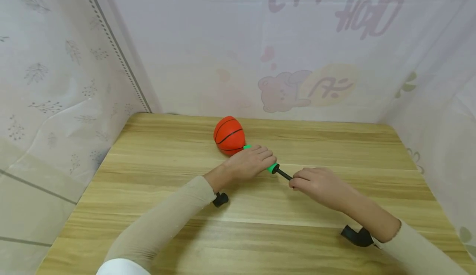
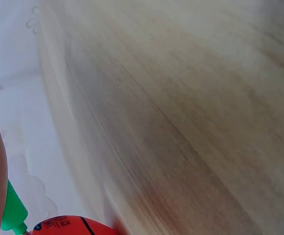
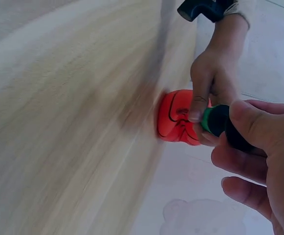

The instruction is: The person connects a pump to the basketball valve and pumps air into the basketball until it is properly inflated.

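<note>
Left to right, head view: red ball [image 1: 228, 136] sits on the wooden table [image 1: 167, 159], at about 11 o'clock from the left hand [image 1: 248, 162]. Left hand is wrapped round the barrel of a green pump [image 1: 273, 168]; its nozzle end meets the ball. Black shaft [image 1: 284, 174] runs out toward 4 o'clock, into the right hand [image 1: 321, 187], whose thumb and fingers clamp the black handle [image 3: 239, 139]. Progress, judged: pump appears joined to ball and the shaft is drawn out at least partway; the ball is creased and caved in, so filling looks far from complete. Left to do, probably: more strokes, then separating the two. Writing: small black print [image 2: 58, 222] on the ball, too blurred to read; slanted purple lettering [image 1: 370, 15] on the wall cloth, toward 1 o'clock from the right hand, not legible with confidence. No brand made out.
</note>
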### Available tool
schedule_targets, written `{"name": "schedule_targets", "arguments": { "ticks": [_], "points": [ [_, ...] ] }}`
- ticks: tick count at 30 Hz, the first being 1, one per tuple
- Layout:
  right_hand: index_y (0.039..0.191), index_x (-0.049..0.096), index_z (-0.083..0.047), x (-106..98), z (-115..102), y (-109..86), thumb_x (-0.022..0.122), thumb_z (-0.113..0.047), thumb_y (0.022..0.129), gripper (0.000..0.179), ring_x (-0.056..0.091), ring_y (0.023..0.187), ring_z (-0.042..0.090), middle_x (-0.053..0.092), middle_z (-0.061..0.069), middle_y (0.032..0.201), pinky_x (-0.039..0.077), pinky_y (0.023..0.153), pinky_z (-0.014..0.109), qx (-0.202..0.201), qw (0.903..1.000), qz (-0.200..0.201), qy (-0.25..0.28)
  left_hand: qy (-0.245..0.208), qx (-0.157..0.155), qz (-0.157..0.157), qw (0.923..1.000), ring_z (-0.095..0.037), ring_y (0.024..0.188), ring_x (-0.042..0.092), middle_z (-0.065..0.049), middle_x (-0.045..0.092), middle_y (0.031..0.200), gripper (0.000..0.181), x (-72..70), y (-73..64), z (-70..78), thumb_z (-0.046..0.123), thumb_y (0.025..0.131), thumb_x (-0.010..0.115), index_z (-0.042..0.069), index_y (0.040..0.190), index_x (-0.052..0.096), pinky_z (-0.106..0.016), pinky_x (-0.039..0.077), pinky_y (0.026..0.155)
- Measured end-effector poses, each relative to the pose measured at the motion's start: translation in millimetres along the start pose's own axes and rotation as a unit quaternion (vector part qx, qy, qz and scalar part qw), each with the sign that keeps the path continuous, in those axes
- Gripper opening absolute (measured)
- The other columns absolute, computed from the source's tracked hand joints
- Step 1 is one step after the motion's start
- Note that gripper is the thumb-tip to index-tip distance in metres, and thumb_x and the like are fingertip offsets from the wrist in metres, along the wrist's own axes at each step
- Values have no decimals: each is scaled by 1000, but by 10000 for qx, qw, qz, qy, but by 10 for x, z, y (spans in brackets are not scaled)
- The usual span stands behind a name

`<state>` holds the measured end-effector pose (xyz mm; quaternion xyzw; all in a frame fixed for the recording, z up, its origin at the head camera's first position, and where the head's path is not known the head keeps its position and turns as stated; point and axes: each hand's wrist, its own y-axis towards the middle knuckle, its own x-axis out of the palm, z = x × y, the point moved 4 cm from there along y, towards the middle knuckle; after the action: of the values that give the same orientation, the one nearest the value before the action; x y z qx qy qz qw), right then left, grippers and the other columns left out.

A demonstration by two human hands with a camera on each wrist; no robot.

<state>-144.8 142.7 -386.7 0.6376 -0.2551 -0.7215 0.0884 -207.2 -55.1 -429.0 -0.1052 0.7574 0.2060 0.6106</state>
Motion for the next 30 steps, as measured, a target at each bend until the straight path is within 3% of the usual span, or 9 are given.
{"name": "schedule_targets", "arguments": {
  "ticks": [7, 15, 26, 30],
  "points": [
    [94, 68, -13, -238, -155, -205, 35, -30, 111, 41, 66, 73, 11, 68, -4, 89, 55, 63, 24, 63, 9998, 173, -67, -33, 47, 53, 10000, -14, 100, 53, 2, 58, 106, 12, 13, -6, -8, 10, 104, 52, 12, 115, 56, -27, 44, 91],
    [93, 70, -16, -330, -217, -327, 38, -33, 111, 40, 69, 75, 10, 70, -6, 91, 56, 66, 25, 230, 9995, 224, 37, -72, 54, 9, 10000, -16, 101, 54, 2, 58, 107, 14, 10, -14, 11, 9, 104, 51, 12, 116, 56, -28, 44, 91],
    [96, 69, -11, -140, -111, -113, 31, -26, 112, 44, 67, 76, 12, 68, -2, 92, 54, 61, 23, 240, 9996, -38, -164, 350, -28, -94, 9993, -15, 104, 53, 2, 57, 111, 16, 8, 28, 39, 10, 105, 52, 12, 120, 54, -28, 43, 93],
    [97, 69, -10, -13, -24, 23, 55, -18, 104, 18, 67, 77, 13, 68, 0, 93, 54, 63, 24, 188, 9994, -228, -179, 452, -66, -99, 9989, -15, 102, 52, 3, 56, 109, 14, 9, 29, 41, 13, 106, 51, 12, 120, 53, -28, 42, 91]
  ]
}}
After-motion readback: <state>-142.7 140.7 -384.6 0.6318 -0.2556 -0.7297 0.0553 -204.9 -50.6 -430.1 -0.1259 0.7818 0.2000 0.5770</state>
